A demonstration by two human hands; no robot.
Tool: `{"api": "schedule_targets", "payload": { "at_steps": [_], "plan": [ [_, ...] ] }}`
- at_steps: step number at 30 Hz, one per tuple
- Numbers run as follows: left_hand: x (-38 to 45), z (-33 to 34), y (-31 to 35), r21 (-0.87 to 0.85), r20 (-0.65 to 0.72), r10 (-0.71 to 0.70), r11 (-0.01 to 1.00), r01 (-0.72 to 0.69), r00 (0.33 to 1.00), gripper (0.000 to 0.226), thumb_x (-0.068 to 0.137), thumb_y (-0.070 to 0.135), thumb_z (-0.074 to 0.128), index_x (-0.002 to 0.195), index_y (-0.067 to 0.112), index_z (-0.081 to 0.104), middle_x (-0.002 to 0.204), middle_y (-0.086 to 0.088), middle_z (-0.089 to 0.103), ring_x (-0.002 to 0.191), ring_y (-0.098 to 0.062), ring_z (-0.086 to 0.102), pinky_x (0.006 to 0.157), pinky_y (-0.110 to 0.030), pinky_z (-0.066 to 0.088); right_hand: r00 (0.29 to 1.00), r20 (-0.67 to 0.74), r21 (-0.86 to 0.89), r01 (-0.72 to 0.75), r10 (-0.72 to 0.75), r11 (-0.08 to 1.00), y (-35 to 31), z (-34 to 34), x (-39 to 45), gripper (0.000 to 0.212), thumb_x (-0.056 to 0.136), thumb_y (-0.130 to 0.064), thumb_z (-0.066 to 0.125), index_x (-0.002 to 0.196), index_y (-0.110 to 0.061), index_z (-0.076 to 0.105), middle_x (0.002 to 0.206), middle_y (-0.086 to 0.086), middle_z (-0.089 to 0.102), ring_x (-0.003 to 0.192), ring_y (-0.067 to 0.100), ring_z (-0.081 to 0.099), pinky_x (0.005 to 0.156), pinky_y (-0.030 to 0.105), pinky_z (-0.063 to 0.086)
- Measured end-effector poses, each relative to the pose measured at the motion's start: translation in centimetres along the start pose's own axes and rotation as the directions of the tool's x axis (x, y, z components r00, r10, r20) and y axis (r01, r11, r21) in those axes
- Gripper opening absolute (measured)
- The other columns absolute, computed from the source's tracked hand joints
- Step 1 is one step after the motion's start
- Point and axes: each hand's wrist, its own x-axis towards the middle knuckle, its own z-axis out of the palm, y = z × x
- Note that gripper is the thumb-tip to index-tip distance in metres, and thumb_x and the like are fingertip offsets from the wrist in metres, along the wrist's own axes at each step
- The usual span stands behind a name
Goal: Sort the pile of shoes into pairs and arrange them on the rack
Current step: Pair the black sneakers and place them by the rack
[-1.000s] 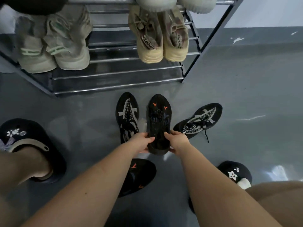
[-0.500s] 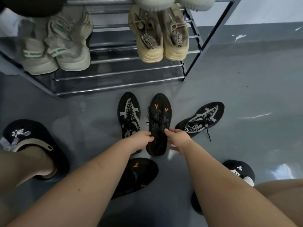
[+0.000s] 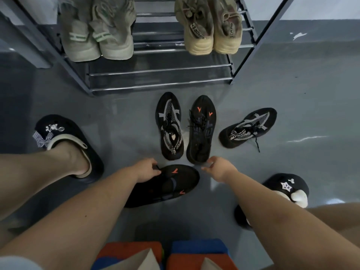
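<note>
Low in the frame, the left hand (image 3: pixel 146 170) pinches a lace of a black shoe with orange marks (image 3: pixel 165 186) on the floor (image 3: pixel 292 162). The right hand (image 3: pixel 218 168) hovers, fingers loosely spread, near its mate (image 3: pixel 200 129). Rack (image 3: pixel 159 71) at top holds tan shoes (image 3: pixel 208 30) with partly readable heel lettering, "SCAPA".

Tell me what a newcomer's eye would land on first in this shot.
Four black knit sneakers on the grey floor below a metal rack: two with orange marks, one upright, one lying sideways nearest the person, and two with grey-white patterns. The left hand pinches the sideways shoe's lace; the right hand hovers open beside the upright one's heel. Two pale pairs already sit on the rack: greenish and tan.
</note>
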Motion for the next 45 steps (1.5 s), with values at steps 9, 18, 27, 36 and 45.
{"api": "schedule_targets", "payload": {
  "at_steps": [9, 18, 27, 36, 45],
  "plan": [
    [1.1, 1.2, -0.2, 0.270, 0.074, 0.008, 0.962, -0.027, 0.997, 0.065, 0.086, 0.043, 0.061, 0.141, 0.018, 0.038, 0.142, -0.010, 0.043, 0.130, -0.026, 0.043, 0.103, -0.031, 0.035, 0.995, 0.094, -0.303, 0.050, -0.022, 0.952, 0.1, 4.0, 1.9, 0.068, 0.088, -0.042, 0.059, 0.145, -0.021, 0.030, 0.140, 0.009, 0.048, 0.127, 0.029, 0.049, 0.102, 0.039, 0.043],
    [2.5, 0.9, 0.0, 0.279, 0.090, -0.016, 0.960, -0.010, 0.996, 0.071, 0.079, 0.046, 0.069, 0.136, 0.015, 0.040, 0.137, -0.010, 0.046, 0.126, -0.025, 0.045, 0.101, -0.032, 0.037, 0.994, 0.113, 0.004, 0.005, -0.005, 1.000, -0.3, 5.1, 4.8, 0.056, 0.087, -0.044, 0.060, 0.132, -0.013, 0.049, 0.125, 0.010, 0.060, 0.114, 0.028, 0.056, 0.093, 0.031, 0.046],
    [1.2, -1.1, -0.6, 0.159, 0.148, -0.025, 0.987, 0.001, 0.989, 0.057, 0.072, 0.039, 0.077, 0.120, 0.013, 0.058, 0.123, -0.003, 0.062, 0.111, -0.023, 0.058, 0.091, -0.024, 0.042, 0.994, 0.027, 0.222, 0.099, -0.108, 0.970, -1.7, 2.3, 2.9, 0.024, 0.090, -0.031, 0.063, 0.094, -0.013, 0.049, 0.096, 0.011, 0.061, 0.097, 0.033, 0.064, 0.092, 0.043, 0.050],
    [-1.6, -1.6, -0.1, -0.324, 0.030, 0.104, 0.942, -0.089, 0.994, 0.031, 0.077, 0.024, 0.076, 0.104, 0.016, 0.063, 0.101, -0.001, 0.068, 0.101, -0.019, 0.062, 0.095, -0.029, 0.046, 0.901, -0.375, 0.375, 0.364, -0.220, 0.853, -5.0, -1.8, -1.4, 0.026, 0.083, -0.033, 0.070, 0.099, -0.015, 0.060, 0.083, -0.007, 0.058, 0.085, 0.015, 0.056, 0.076, 0.028, 0.046],
    [-3.8, -3.5, 3.3, -0.701, -0.161, 0.122, 0.685, -0.200, 0.979, 0.009, 0.086, 0.019, 0.066, 0.093, 0.015, 0.062, 0.087, -0.005, 0.066, 0.070, -0.011, 0.066, 0.067, -0.024, 0.052, 0.960, -0.268, 0.611, 0.230, -0.075, 0.758, -4.9, -2.5, -2.9, 0.069, 0.082, -0.057, 0.060, 0.137, -0.017, 0.044, 0.126, 0.002, 0.058, 0.114, 0.022, 0.057, 0.098, 0.037, 0.047]
  ]
}}
